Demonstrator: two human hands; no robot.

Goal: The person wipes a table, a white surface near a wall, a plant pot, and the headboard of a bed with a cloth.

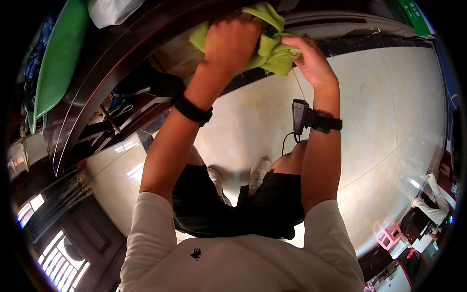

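Note:
A crumpled yellow-green cloth (269,51) is stretched between my two hands at the top of the head view, close to a dark wooden edge. My left hand (232,43) is closed over the cloth's left part, back of the hand facing up, with cloth showing on both sides of it. On the cloth's right end, my right hand (311,61) grips with thumb and fingers, partly hidden by the folds. Each wrist wears a black strap, and the right one carries a small black device (300,114) with a cable.
A dark wooden tabletop (141,41) curves along the left, with a green tray-like object (61,63) and a white bag (111,10) on it. Pale floor tiles (384,107) lie below. A pink stool (388,235) stands at far right, and a dark door (92,233) at lower left.

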